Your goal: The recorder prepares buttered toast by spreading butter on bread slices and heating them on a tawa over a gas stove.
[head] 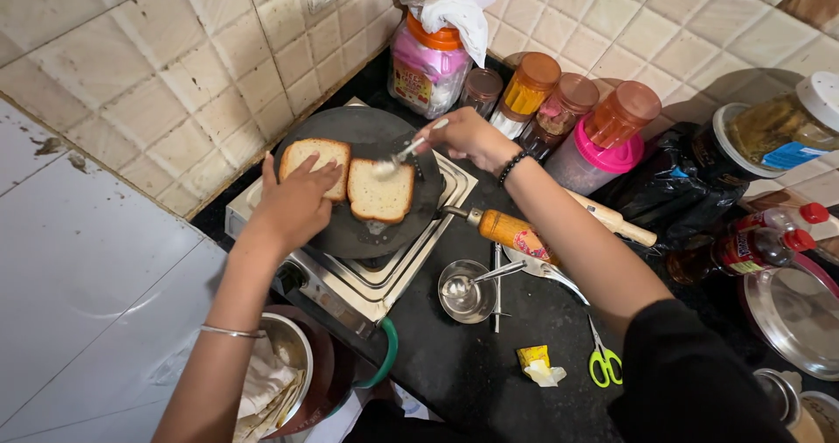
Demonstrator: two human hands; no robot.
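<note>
Right hand (468, 137) grasps spoon (404, 153) over bread (381, 191); jars (559, 102) crowd behind pan (367, 233).

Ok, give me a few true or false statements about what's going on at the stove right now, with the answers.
1. Two bread slices lie on the flat dark pan. True.
2. The right hand holds a knife. False: it holds a spoon over the right slice.
3. The left hand touches the left slice. True.
4. The green-handled scissors lie on the pan. False: they lie on the black counter.
5. A small steel bowl sits beside the stove. True.
</note>
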